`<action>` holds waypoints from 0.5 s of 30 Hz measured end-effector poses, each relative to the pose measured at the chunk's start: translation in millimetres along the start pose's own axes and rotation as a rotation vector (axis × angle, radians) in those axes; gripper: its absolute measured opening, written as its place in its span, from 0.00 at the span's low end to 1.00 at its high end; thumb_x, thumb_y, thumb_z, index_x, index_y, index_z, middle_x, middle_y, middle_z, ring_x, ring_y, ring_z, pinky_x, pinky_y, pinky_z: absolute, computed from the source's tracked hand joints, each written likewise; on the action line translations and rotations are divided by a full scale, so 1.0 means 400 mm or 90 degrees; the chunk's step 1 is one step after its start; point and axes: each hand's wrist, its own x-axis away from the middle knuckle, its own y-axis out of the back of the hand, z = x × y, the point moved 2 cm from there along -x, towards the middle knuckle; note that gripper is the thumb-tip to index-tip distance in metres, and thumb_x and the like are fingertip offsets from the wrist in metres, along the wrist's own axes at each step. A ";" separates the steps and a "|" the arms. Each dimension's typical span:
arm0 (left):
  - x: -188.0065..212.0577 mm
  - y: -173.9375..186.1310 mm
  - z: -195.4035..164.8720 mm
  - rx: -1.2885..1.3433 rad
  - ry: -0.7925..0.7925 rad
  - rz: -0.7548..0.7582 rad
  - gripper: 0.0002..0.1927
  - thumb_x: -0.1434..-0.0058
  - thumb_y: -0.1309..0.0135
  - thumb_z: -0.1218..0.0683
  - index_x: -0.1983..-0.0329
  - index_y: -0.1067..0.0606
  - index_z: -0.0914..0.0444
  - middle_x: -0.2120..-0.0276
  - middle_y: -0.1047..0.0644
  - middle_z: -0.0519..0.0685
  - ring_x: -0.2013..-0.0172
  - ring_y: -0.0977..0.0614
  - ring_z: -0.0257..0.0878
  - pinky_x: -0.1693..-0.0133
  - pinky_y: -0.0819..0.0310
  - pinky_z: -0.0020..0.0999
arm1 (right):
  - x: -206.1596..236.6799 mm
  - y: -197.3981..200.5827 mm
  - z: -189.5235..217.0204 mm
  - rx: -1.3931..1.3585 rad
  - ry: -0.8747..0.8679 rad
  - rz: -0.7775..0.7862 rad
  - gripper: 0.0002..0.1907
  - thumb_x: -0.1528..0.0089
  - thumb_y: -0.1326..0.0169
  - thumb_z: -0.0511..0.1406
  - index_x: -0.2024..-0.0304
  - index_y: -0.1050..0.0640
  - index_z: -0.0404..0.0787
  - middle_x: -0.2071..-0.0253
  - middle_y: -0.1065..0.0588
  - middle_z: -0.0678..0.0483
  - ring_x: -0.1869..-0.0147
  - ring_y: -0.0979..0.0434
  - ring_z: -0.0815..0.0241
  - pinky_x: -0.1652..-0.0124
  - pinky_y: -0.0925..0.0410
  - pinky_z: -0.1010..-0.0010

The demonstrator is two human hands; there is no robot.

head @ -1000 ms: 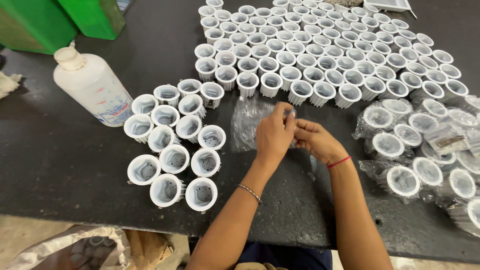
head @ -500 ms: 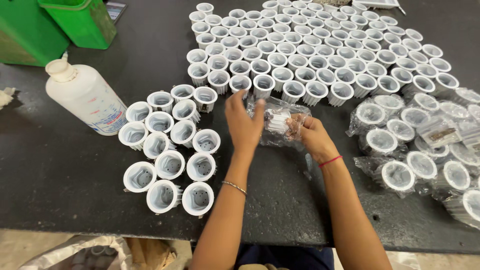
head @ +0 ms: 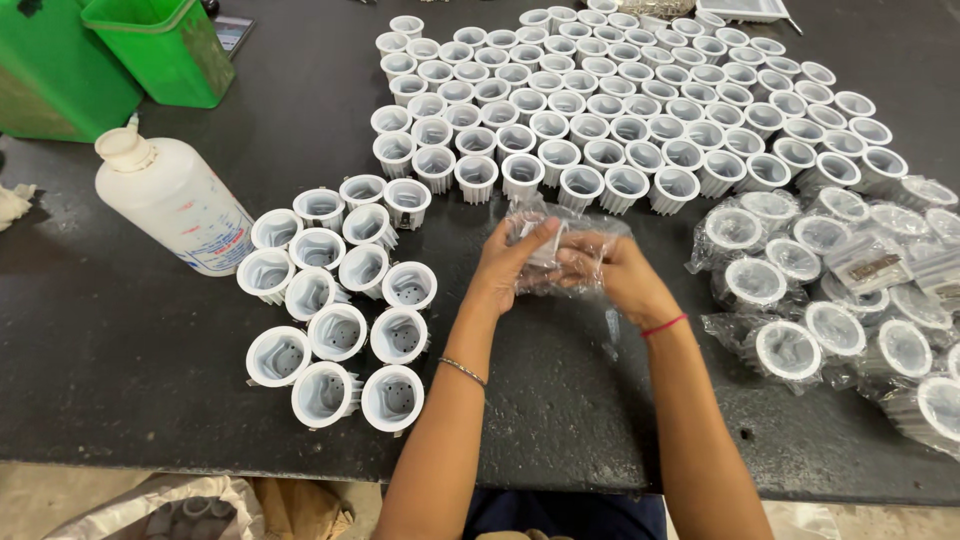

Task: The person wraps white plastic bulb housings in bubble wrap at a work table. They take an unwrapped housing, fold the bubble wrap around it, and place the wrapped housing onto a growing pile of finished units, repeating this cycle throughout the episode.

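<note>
Unwrapping step, I judge: my left hand (head: 505, 265) and right hand (head: 610, 272) both grip a clear bag (head: 562, 250) holding a white housing, mid-tabletop (head: 120, 330) (housing barely visible). Next needs pulling it free.

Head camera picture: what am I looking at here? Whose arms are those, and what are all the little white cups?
The camera sits on a person's head and looks down, so the two arms are that person's own. Both hands are together over a dark table. The left hand and the right hand hold a crinkly clear plastic bag with something white inside. Behind them stand many white ribbed cups in rows. A smaller bunch of the same cups lies to the left, beside a white bottle and green bins. On the right are more cups wrapped in clear plastic.
</note>
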 end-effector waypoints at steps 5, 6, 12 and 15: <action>-0.028 0.022 -0.005 0.223 -0.024 -0.016 0.31 0.49 0.30 0.44 0.45 0.27 0.59 0.54 0.21 0.50 0.57 0.17 0.44 0.62 0.16 0.45 | 0.041 0.109 0.055 -0.150 0.165 -0.127 0.17 0.29 0.44 0.37 0.44 0.24 0.29 0.48 0.21 0.45 0.57 0.20 0.61 0.58 0.27 0.72; -0.029 0.029 -0.007 0.250 -0.032 -0.013 0.32 0.49 0.31 0.44 0.44 0.27 0.59 0.53 0.21 0.50 0.55 0.17 0.45 0.61 0.16 0.46 | 0.043 0.126 0.061 -0.118 0.189 -0.134 0.24 0.32 0.42 0.38 0.38 0.29 0.32 0.43 0.24 0.45 0.53 0.22 0.62 0.55 0.27 0.72; -0.022 0.018 -0.016 0.276 -0.043 -0.001 0.36 0.51 0.31 0.47 0.40 0.31 0.59 0.50 0.23 0.51 0.53 0.18 0.46 0.60 0.17 0.48 | 0.013 0.058 0.023 0.144 0.144 -0.012 0.66 0.53 0.28 0.37 0.22 0.55 0.43 0.30 0.39 0.41 0.37 0.29 0.55 0.43 0.31 0.62; -0.012 -0.001 -0.007 0.135 -0.072 -0.024 0.37 0.51 0.31 0.53 0.40 0.34 0.60 0.50 0.24 0.51 0.53 0.18 0.45 0.60 0.18 0.46 | -0.006 -0.014 0.009 0.139 0.254 -0.062 0.69 0.52 0.26 0.37 0.21 0.58 0.44 0.35 0.35 0.41 0.38 0.30 0.57 0.45 0.30 0.66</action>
